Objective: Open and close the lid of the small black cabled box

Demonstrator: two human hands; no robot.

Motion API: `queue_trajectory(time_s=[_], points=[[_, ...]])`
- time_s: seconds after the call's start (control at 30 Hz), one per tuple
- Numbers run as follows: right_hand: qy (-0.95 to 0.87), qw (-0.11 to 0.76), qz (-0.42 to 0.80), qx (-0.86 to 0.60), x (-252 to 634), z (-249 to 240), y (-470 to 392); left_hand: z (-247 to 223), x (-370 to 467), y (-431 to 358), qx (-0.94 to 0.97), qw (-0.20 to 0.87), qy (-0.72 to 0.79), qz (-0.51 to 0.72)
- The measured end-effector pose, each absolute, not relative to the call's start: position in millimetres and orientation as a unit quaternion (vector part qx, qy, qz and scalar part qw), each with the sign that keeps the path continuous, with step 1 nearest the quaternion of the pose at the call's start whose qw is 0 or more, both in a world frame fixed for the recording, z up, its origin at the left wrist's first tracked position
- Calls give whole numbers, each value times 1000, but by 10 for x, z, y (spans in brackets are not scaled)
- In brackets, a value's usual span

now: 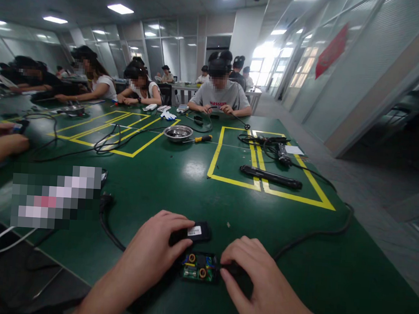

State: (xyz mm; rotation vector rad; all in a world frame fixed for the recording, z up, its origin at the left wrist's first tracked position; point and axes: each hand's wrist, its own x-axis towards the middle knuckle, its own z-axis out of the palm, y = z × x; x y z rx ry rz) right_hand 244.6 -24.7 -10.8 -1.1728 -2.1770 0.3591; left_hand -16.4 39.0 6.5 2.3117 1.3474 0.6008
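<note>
A hard tug from the right hand [254, 268], pinching the round black cable [237, 270], could snap the small green circuit board [198, 267] loose; the left hand's [154, 248] grip is unclear.

Left of the open circuit case [200, 266], the left hand [160, 237] blocks the way; at its right edge stands the right hand [250, 266], pinching a black cable. Just beyond the case lies the black cover [205, 230]. Its near side offers a gap between the forearms. Farther beyond it, bare tabletop [179, 188] opens toward the metal bowl [178, 133] and screwdriver [204, 138].
</note>
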Motion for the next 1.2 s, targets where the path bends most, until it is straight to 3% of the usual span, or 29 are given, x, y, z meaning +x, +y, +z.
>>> queue_trajectory(time_s=[0.13,0.27,0.5,0.7,1.2], points=[[-797,347,163,-466,2452,-101,-308,86,-297,199,841,225,405,279],[-801,320,191,-468,2461,-89,-307,124,-333,13,864,260,345,258],[-808,237,229,-488,2444,-89,-234,55,-281,6,868,262,352,231],[-814,234,229,-481,2455,-121,-210,-5,-283,-25,875,236,348,239],[-814,237,223,-481,2449,-132,-206,184,-265,73,860,299,368,188]])
